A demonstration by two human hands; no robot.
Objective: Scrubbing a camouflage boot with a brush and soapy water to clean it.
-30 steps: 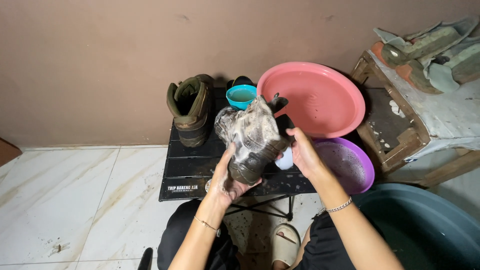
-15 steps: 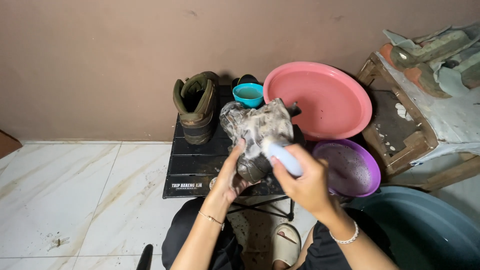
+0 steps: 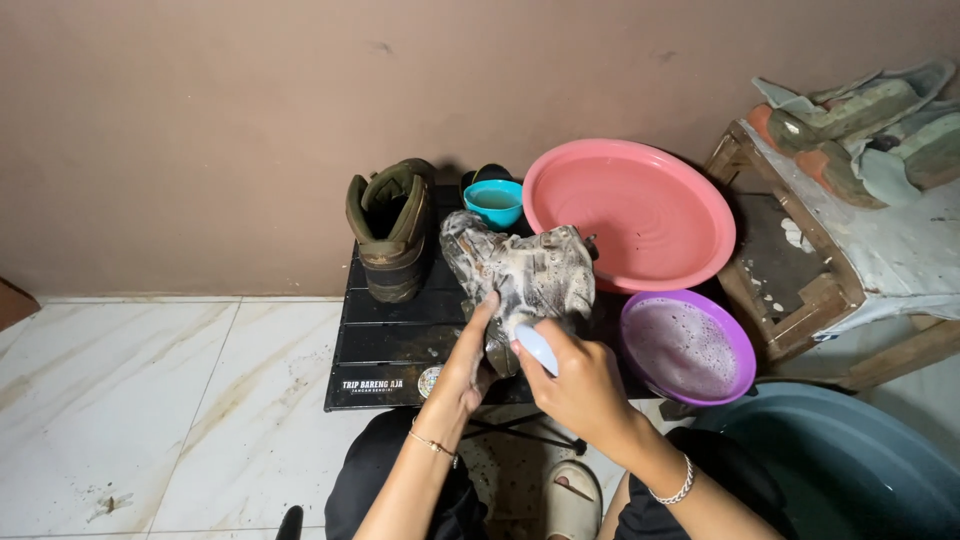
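Since the frame half a second back, the right hand (image 3: 575,385) has dropped lower and closer in, and the brush now sits against the near side of the shoe instead of its upper flank.

Right grip: fingers closed around a pale blue-white brush handle (image 3: 537,347), working end hidden against the shoe.

Left grip: left hand (image 3: 468,362) clamped on the near end of the soapy boot (image 3: 520,275), thumb up along its side; the rest of the fingers are under it and out of view.

Boot position: held tilted just above the black slatted tabletop (image 3: 385,340), coated in grey lather.

Judgement: scrubbing goes best with short strokes and the left hold firm, since wet lather probably makes the boot slippery. Keeping it over the tabletop should limit drips onto the tiled floor (image 3: 150,400).

Surroundings: a second olive boot (image 3: 390,228) stands upright to the left, unlathered. A small teal bowl (image 3: 493,203) sits behind, a pink basin (image 3: 630,215) leans to the right, and a purple basin of suds (image 3: 688,346) lies within reach of the right hand.
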